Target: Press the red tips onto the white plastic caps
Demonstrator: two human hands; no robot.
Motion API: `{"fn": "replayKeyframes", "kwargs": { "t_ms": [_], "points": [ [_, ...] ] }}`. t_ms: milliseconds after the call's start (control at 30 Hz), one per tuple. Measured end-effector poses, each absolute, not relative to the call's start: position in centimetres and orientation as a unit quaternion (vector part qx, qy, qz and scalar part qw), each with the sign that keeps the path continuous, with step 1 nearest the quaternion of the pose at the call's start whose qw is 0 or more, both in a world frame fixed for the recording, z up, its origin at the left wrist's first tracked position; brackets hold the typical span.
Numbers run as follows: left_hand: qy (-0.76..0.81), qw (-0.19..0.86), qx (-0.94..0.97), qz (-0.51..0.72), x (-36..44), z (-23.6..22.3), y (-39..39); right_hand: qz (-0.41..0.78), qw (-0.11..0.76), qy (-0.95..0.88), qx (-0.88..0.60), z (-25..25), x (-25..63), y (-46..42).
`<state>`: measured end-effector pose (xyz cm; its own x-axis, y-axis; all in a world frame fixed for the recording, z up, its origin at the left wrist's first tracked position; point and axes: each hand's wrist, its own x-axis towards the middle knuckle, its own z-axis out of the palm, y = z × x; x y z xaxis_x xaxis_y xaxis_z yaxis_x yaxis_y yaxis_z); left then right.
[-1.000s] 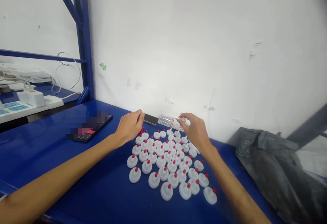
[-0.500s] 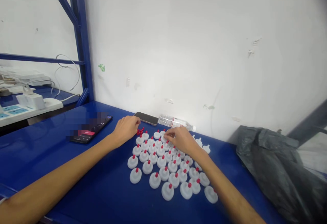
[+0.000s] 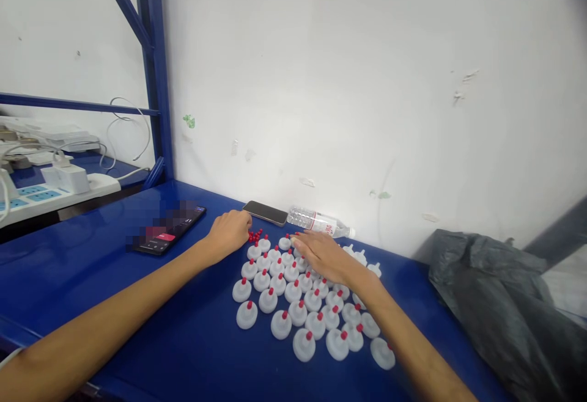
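Note:
Many round white plastic pieces [image 3: 293, 291] with short necks stand on the blue table, most with a small red cap [image 3: 297, 283] on the neck. My left hand [image 3: 229, 234] is closed, its fingers curled down beside a small pile of loose red caps [image 3: 255, 236]; what its fingertips hold, if anything, is hidden. Over the back rows of white pieces lies my right hand [image 3: 323, 256], palm down with fingers stretched out, hiding the pieces below it. Bare-necked white pieces [image 3: 361, 257] stand to the right of that hand.
A phone with a lit screen [image 3: 169, 231] lies at the left. By the wall are a dark phone [image 3: 266, 212] and a clear plastic bottle [image 3: 318, 222] on its side. A black plastic bag [image 3: 486, 292] sits at the right, and a power strip [image 3: 98, 185] at the far left.
My right hand has gone from bent, pinching fingers at a back piece to flatter, stretched fingers over that spot. My left hand stays by the red caps. The view has shifted slightly.

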<state>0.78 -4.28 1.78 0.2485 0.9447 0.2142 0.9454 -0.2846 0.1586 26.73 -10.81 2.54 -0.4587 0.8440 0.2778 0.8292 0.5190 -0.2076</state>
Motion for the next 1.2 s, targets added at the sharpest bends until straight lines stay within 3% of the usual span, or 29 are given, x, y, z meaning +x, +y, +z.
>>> {"fn": "replayKeyframes", "kwargs": {
  "t_ms": [233,400,700,833,1033,1200],
  "points": [
    [-0.562,0.026,-0.797,-0.218,1.4,2.7,-5.1,0.008,0.257,-0.838,-0.481,4.4,26.6,-11.1],
    [-0.388,0.017,-0.86,-0.33,2.8,3.4,-7.5,0.009,0.288,-0.845,-0.45,5.3,25.1,-12.0],
    [-0.32,0.036,-0.896,-0.306,3.6,3.0,-8.5,-0.07,0.279,-0.877,-0.384,5.4,23.5,-12.7],
    [-0.377,-0.038,-0.859,-0.344,3.8,2.9,-8.0,-0.115,0.255,-0.891,-0.359,5.3,23.3,-11.7],
    [-0.392,-0.238,-0.771,-0.441,4.7,2.5,-7.4,-0.175,0.24,-0.892,-0.339,5.6,22.3,-11.9],
    [-0.415,-0.292,-0.719,-0.474,5.6,1.9,-7.4,-0.212,0.225,-0.881,-0.357,5.1,22.0,-11.5]
  ]
}}
